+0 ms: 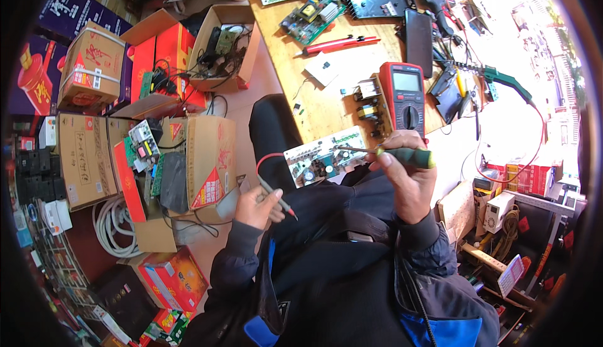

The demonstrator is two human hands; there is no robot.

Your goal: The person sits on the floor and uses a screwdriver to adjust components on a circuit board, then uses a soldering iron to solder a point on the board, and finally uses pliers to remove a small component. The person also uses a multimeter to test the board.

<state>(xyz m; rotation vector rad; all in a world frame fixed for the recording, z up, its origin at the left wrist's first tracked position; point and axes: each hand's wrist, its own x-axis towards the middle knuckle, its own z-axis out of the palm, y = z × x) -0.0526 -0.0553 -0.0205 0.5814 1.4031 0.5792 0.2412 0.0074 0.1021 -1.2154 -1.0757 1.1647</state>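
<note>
A test probe [284,203] with a red lead lies in the closed fingers of my left hand [256,207], its tip pointing down to the right, over my lap. My right hand [411,184] is wrapped round the green handle of a screwdriver [414,157]. Its thin shaft reaches left over a white circuit board [300,157]; I cannot tell if the tip touches it. The board sits at the table's near edge, above my legs, with several components on it. Just beyond my right hand stands a red multimeter [391,96] with a grey screen and a dial.
On the wooden table [276,39] lie a second board with coils [366,111], a green circuit board [314,17], red pens [339,45] and a soldering iron [509,83]. Cardboard boxes [210,152] crowd the floor at left. A tool rack [534,221] stands at right.
</note>
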